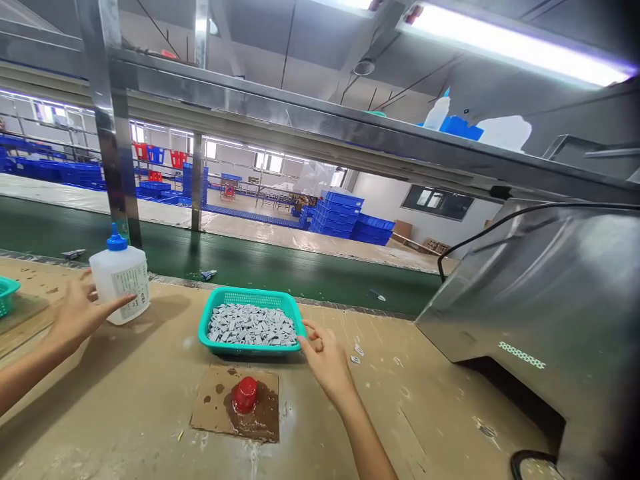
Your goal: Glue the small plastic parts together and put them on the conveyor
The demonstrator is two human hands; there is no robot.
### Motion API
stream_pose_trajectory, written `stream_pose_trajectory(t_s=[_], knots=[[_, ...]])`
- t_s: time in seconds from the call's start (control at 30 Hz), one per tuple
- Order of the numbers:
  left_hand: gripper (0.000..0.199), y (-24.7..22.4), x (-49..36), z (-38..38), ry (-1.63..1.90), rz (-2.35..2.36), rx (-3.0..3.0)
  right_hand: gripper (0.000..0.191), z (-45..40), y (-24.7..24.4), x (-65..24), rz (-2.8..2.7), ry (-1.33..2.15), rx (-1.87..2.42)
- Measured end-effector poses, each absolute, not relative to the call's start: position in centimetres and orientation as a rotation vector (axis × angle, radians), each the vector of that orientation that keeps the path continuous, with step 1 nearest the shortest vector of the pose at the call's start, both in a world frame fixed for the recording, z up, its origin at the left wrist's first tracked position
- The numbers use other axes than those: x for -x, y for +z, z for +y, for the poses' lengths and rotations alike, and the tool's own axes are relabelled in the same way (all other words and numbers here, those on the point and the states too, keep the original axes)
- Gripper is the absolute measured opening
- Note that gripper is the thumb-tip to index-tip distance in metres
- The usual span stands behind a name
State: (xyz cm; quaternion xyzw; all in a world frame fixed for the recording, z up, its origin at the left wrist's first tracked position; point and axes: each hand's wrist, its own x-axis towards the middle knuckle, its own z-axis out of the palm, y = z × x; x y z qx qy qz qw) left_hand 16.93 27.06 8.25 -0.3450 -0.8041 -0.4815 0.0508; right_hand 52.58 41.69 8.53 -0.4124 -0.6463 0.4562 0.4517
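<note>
On the left, my left hand [77, 310] is closed around a translucent white squeeze bottle [113, 280] with a blue nozzle cap and a printed label. Its thumb lies across the front of the bottle, and the other fingers are partly hidden behind. My right hand [325, 357] pinches the right rim of a teal plastic basket [253, 349] between thumb and fingers. Small grey plastic pieces [253, 325] fill the basket. In front of it, a red cap-like cup [245, 395] sits on a wet piece of brown cardboard [215, 407].
Two small loose pieces [356, 359] lie right of my right hand. A green conveyor belt [280, 260] runs behind the table, carrying a few small parts. A metal housing [540, 300] stands at right, and a metal shelf [300, 120] crosses overhead. Another teal basket [6, 293] is at far left.
</note>
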Motion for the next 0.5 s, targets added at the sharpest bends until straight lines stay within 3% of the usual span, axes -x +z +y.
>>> stream_pose_trajectory(t_s=[0.13, 0.33, 0.5], knots=[[0.071, 9.6, -18.0, 28.2, -1.533, -2.578, 1.025, 0.022, 41.5, 7.4, -51.8, -1.545, 1.351, 1.085], [0.054, 10.5, -19.4, 25.3, -1.08, -2.411, 1.212, 0.017, 40.4, 7.0, -50.4, -1.394, 1.482, 1.085], [0.039, 10.0, -21.0, 22.3, -0.706, -1.9, 1.616, 0.039, 40.1, 8.1, -50.4, -1.421, 1.594, 1.016]])
